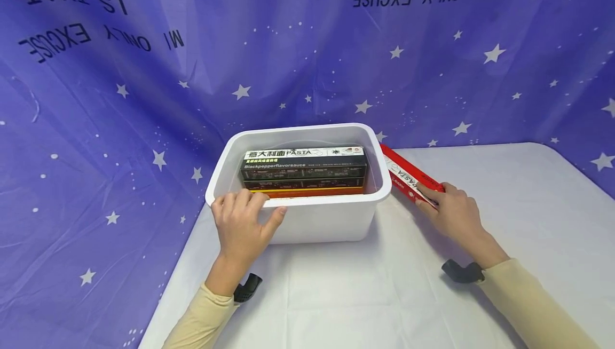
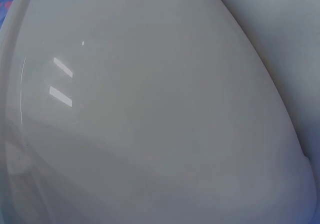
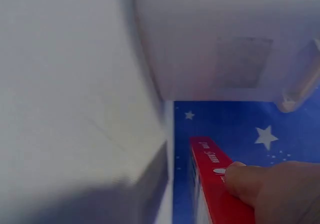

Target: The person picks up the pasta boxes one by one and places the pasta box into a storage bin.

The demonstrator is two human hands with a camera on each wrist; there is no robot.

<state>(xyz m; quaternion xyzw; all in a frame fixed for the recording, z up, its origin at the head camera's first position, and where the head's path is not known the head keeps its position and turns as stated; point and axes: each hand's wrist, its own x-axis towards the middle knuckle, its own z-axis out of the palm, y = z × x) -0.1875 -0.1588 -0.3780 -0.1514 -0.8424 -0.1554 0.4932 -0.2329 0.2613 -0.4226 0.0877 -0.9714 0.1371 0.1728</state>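
Note:
A white plastic bin stands on the table, and in the left wrist view its glossy wall fills most of the picture. My left hand grips the front rim near its left corner, fingers over the edge and thumb outside. Inside the bin, a black pasta box with a white top strip stands on edge; behind the front rim are another dark box and an orange-red one. To the right of the bin, my right hand holds a red pasta box by its near end, thumb visible on the red side.
A white cloth covers the table. Purple fabric with stars and lettering hangs behind and along the left side. Dark wrist mounts sit at both cuffs.

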